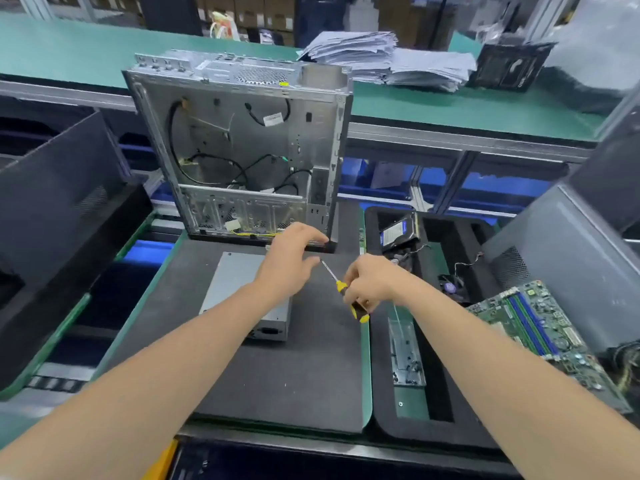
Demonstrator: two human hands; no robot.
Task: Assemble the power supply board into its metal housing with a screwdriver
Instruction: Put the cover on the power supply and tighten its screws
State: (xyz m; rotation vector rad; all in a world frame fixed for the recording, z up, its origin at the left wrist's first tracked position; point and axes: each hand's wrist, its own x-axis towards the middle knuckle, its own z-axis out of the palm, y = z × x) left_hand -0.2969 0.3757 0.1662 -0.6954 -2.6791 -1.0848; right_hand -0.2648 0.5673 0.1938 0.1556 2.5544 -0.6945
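Holding a screwdriver [342, 289] by its yellow and black handle, the right hand [372, 282] has its fingers curled closed around the grip, and the thin shaft points toward 11 o'clock, with the tip just beside the fingers of the left hand [291, 258]. The left hand is open, with fingers spread and only a little bent, and it holds nothing; it is above the 1 o'clock corner of the power supply [232, 271], but I cannot tell if it touches it. The power supply is a closed grey metal box that lies flat on a dark foam mat [277, 375], left of the mat's centre, with its socket face toward 6 o'clock. The metal housing [242, 143] stands upright at 12 o'clock of the mat, its open side toward the person, with black cables inside; its lower edge is near the left fingertips. At 3 o'clock of the mat is a black foam tray [388, 420], which holds a hard drive [398, 233] at its 12 o'clock end and a narrow metal bracket [405, 355] nearer to the person. A green motherboard [540, 330] lies tilted at 3 o'clock of the tray. Behind the housing, on the green counter [52, 50], a stack of papers [381, 60] lies at 1 o'clock.
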